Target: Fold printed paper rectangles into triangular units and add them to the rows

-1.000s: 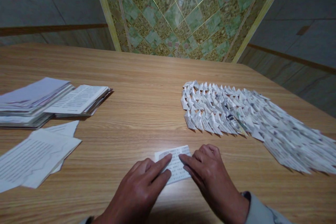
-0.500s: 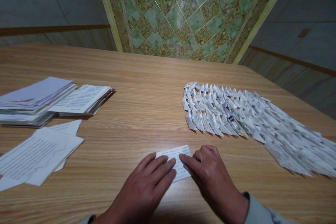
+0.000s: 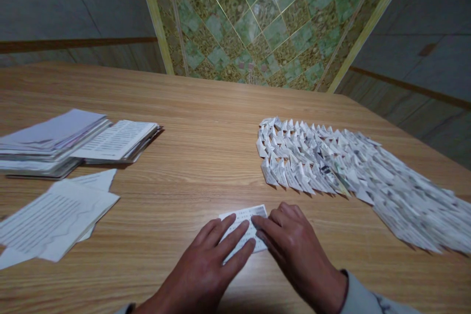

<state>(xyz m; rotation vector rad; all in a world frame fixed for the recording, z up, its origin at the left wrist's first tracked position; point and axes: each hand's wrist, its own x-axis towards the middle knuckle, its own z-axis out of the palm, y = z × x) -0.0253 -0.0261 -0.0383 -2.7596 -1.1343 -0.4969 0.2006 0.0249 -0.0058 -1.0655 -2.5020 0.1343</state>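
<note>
A small folded sheet of printed paper (image 3: 241,216) lies on the wooden table in front of me. Across its left side rests my left hand (image 3: 209,260), its fingers stretched out and spread, pressing the paper flat. My right hand (image 3: 298,245) has the paper's right edge, index finger on top and the other fingers curled in. The right thumb is mostly hidden beneath the index finger. Both hands cover part of the sheet, so its lower left portion cannot be seen.
Rows of folded paper pieces with pointed tips (image 3: 305,152) stretch across the table's right side. To the left stand stacks of papers (image 3: 55,132) and a smaller printed stack (image 3: 119,140). Loose sheets (image 3: 59,216) lie nearer me. A tiled wall (image 3: 253,24) rises behind the table (image 3: 206,147).
My left hand's fingers have spread wider and slid slightly right over the folded paper. The right hand stays nearly in place at the paper's right edge.
</note>
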